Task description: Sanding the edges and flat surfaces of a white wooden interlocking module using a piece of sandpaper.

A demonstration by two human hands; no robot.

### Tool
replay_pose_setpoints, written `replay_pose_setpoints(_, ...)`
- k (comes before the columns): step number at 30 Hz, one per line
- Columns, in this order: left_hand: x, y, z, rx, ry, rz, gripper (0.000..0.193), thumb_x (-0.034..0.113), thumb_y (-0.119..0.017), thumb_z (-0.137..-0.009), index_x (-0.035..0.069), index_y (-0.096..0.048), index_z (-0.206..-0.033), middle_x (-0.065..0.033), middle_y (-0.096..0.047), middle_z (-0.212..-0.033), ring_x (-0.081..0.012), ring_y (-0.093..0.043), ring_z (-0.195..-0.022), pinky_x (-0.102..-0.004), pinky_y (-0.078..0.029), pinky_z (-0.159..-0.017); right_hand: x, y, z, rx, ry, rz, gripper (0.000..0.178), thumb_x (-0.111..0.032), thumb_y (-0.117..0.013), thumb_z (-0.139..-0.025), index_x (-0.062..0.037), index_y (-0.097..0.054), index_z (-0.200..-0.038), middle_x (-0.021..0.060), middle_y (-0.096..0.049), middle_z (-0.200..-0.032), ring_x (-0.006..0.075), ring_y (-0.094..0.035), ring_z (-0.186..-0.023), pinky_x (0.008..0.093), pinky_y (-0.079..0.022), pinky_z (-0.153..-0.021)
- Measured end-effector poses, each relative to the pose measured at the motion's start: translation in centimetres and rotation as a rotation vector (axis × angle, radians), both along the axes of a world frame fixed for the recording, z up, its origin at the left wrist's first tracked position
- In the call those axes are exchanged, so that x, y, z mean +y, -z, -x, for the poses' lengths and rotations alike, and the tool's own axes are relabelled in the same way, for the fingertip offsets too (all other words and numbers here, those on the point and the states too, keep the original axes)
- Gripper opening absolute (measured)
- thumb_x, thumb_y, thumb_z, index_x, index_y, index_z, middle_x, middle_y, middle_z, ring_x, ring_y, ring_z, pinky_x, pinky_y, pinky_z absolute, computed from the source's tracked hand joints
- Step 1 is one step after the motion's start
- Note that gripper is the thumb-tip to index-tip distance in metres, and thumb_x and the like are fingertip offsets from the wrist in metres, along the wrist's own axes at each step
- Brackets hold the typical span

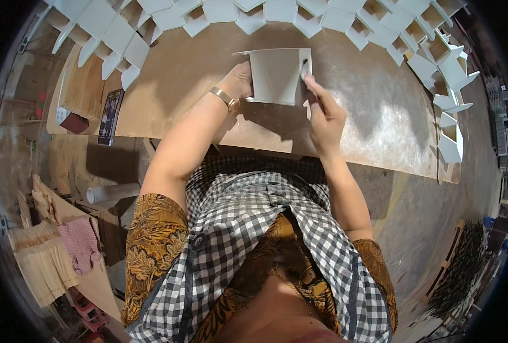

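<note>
A white box-shaped piece [275, 77] with thin projecting edges is held up above the brown work table. My left hand [241, 80] grips it from its left side, with the fingers partly hidden behind or inside it. My right hand [326, 114] is closed at the piece's right edge, the index finger pointing up along it. A small pale thing with a dark end shows at those fingertips, too small and blurred to name.
Several similar white pieces [251, 20] line the table's far edge and curve down its right side. At the left lie a stack of thin wooden boards [82, 83] and a phone [111, 117]. A pink cloth [79, 244] hangs over boards lower left. The brown table [191, 63] ends just before me.
</note>
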State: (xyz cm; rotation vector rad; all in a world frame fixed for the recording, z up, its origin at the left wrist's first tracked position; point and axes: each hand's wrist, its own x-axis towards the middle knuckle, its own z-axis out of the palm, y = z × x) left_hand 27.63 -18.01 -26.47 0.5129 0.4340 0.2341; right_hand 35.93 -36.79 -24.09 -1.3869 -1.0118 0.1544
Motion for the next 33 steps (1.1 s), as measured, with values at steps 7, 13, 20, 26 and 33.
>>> replay_pose_setpoints(7,1.5,1.3,0.1,0.012,0.1,0.178,0.021,0.018,-0.063,-0.077,0.001,-0.06,-0.09,-0.0113,-0.063,-0.087,-0.0188,-0.062,-0.077,-0.0352,-0.054,-0.069,-3.3,-0.5,-0.9,-0.085,0.053,0.004,0.043,0.014,-0.039,-0.07,-0.0021,-0.06,-0.103,0.013,-0.063,-0.099,0.0141,-0.061,-0.089,0.022,-0.046,-0.076)
replay_pose_setpoints(13,1.2,1.3,-0.3,-0.031,0.157,-0.014,0.024,0.019,-0.065,-0.075,0.001,-0.06,-0.09,-0.0102,-0.063,-0.087,-0.0182,-0.062,-0.077,-0.0348,-0.053,-0.069,3.3,-1.8,-3.2,-0.044,0.084,-0.085,0.041,0.01,-0.041,-0.07,-0.0018,-0.059,-0.105,0.0136,-0.062,-0.1,0.016,-0.06,-0.092,0.0235,-0.045,-0.08)
replay_pose_setpoints(20,1.2,1.6,0.0,-0.095,0.142,-0.004,0.034,0.025,-0.066,-0.074,0.002,-0.058,-0.098,-0.0102,-0.062,-0.093,-0.0187,-0.061,-0.083,-0.0353,-0.051,-0.077,-0.3,0.2,1.6,-0.096,0.079,-0.036,0.042,0.012,-0.04,-0.068,-0.0016,-0.061,-0.102,0.0166,-0.061,-0.101,0.0207,-0.059,-0.098,0.0266,-0.045,-0.08)
replay_pose_setpoints(26,-0.2,-1.8,-0.5,0.077,-0.018,0.015,0.027,0.024,-0.06,-0.08,0.003,-0.059,-0.097,-0.0092,-0.062,-0.094,-0.0172,-0.06,-0.083,-0.0334,-0.051,-0.074,-3.0,-0.4,0.9,-0.055,0.153,-0.099,0.042,0.015,-0.039,-0.069,0.0015,-0.061,-0.102,0.0112,-0.065,-0.092,0.0137,-0.061,-0.073,0.0228,-0.047,-0.065)
replay_pose_setpoints(33,-2.7,-3.3,-1.9,0.128,-0.028,-0.3,0.025,0.024,-0.054,-0.084,0.005,-0.056,-0.1,-0.0063,-0.06,-0.095,-0.016,-0.057,-0.081,-0.0302,-0.049,-0.072,3.4,-0.1,-4.5,0.165,0.259,0.11,0.025,-0.004,-0.05,-0.077,0.0034,-0.06,-0.098,0.0106,-0.064,-0.08,0.0102,-0.054,-0.07,0.0237,-0.043,-0.067)
